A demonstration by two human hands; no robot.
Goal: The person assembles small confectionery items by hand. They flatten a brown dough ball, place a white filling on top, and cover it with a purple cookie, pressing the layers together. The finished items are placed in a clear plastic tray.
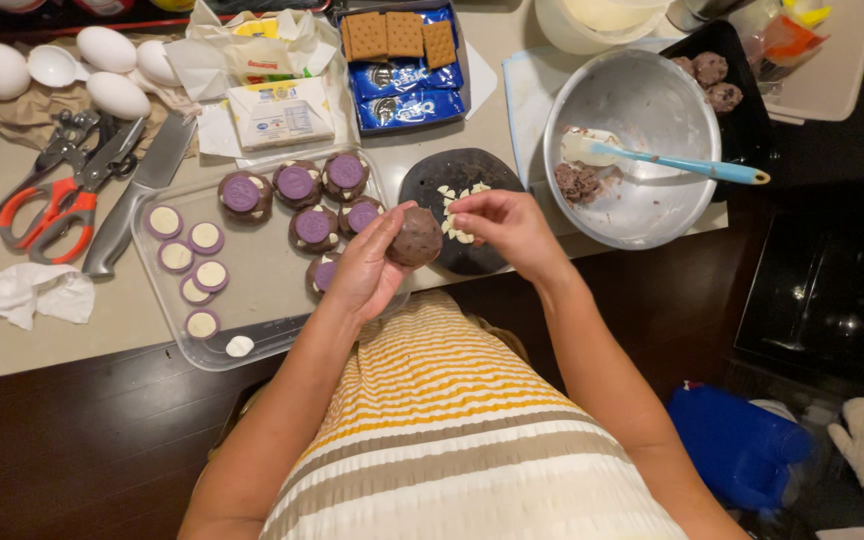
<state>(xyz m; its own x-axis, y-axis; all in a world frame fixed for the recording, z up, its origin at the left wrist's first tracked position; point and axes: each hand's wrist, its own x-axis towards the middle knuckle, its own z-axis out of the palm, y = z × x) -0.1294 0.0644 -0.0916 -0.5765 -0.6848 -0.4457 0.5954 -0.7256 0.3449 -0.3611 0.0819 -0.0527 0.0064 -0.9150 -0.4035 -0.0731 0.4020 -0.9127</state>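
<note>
My left hand (367, 268) cups a dark brown ball of cookie dough (416, 237) just above the counter's front edge. My right hand (507, 225) hovers beside it over a small black plate (462, 175) strewn with white chips, fingertips pinched on a white chip close to the ball. Left of my hands lies a clear tray (262, 275) holding several dough mounds topped with purple cookies (297, 185) and several purple cookie halves with white cream (192, 262).
A metal bowl (642, 150) with dough scraps and a blue-handled spatula (682, 163) stands at right. Scissors (57, 195), a knife (142, 195), eggs (102, 65), a butter box (280, 112), crackers (397, 35), a sandwich-cookie pack (407, 85) and a crumpled tissue (22, 295) fill the counter.
</note>
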